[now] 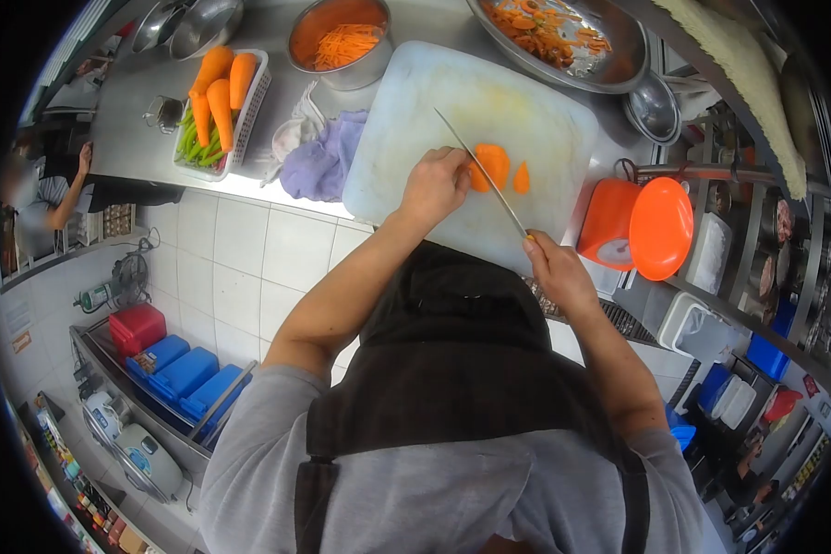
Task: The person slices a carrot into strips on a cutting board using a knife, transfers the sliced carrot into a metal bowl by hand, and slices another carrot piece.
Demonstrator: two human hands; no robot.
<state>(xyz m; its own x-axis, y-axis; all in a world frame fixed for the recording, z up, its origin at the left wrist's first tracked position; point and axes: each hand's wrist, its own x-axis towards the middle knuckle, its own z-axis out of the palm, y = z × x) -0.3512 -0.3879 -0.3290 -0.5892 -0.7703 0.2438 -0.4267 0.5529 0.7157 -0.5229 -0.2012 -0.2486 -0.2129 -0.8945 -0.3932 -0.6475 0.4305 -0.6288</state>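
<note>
My right hand (pixel 560 272) grips the yellowish handle of a long kitchen knife (pixel 505 201). Its thin blade slants up and left across the white cutting board (pixel 415 92). Beside the blade my left hand (pixel 436 189) is closed, fingers curled and pressed against the left end of a peeled carrot piece (pixel 492 166). That end is partly covered by the fingers and the blade. A smaller carrot slice (pixel 522 177) lies apart to the right on the board.
Left of the board are a purple cloth (pixel 319 166) and a white basket (pixel 240 138) of whole carrots and green vegetables. Behind stand a pot (pixel 360 72) of carrot strips and a metal bowl (pixel 623 60) of peelings. Orange containers (pixel 662 231) stand right. Another person (pixel 51 198) is far left.
</note>
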